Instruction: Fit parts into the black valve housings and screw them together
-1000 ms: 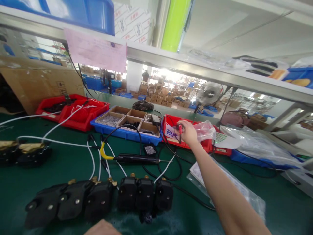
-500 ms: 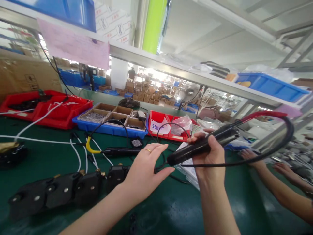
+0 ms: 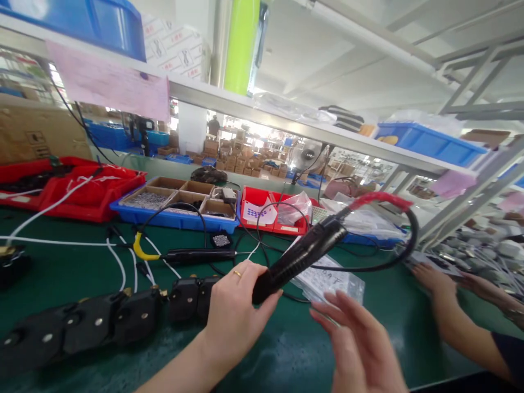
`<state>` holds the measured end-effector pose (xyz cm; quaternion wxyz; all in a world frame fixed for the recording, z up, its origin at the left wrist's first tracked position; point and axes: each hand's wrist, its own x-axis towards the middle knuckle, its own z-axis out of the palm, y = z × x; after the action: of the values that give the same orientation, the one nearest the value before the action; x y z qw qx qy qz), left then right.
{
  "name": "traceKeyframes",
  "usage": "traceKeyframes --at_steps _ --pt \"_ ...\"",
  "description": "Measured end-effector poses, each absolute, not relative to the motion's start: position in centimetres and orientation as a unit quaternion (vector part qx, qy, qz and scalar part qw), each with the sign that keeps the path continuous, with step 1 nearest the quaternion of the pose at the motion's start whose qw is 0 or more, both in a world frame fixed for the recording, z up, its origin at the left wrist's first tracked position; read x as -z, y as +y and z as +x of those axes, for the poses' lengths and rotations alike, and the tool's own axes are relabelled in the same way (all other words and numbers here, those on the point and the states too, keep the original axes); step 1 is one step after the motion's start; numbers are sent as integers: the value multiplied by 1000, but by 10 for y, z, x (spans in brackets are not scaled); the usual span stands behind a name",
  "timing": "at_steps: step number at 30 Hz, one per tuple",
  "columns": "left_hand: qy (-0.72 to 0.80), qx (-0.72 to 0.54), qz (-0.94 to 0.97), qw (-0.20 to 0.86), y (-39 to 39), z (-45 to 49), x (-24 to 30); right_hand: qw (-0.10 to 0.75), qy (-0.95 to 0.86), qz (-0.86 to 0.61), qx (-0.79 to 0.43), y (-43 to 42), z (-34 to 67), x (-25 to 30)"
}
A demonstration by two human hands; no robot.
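Nearest, the right hand (image 3: 360,346), which held the black tool (image 3: 301,255) half a second ago, is empty with fingers loosely parted, while the left hand (image 3: 236,308), empty then, closes around that tool's lower end, apparently completing a handover, leaving it slanting above the green table (image 3: 292,344).

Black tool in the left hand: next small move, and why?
Probably bring the open right hand up to the black tool to steady it: the left hand grips only its lower end, no hand is on the upper end where the cable leaves, and the right hand is nearby, apart from the tool.
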<state>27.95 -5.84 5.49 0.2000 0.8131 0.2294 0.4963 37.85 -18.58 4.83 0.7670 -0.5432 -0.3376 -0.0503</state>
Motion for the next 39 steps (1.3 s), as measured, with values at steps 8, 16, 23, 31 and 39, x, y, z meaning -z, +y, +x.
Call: traceKeyframes --at_steps 8,16,23,31,39 --pt "160 -539 820 107 -81 271 -46 812 -316 -382 -307 -149 365 -36" --pt "143 -495 846 137 -93 254 -45 873 -257 -325 -259 -149 351 -58" --pt "156 -211 806 530 -83 234 -62 844 -312 -277 -336 -153 361 -74" --pt "99 -357 859 353 -86 238 -35 833 -326 -351 -275 -175 371 -78" --pt "224 -260 925 161 -30 221 -41 796 -441 -398 -116 -181 377 -72"
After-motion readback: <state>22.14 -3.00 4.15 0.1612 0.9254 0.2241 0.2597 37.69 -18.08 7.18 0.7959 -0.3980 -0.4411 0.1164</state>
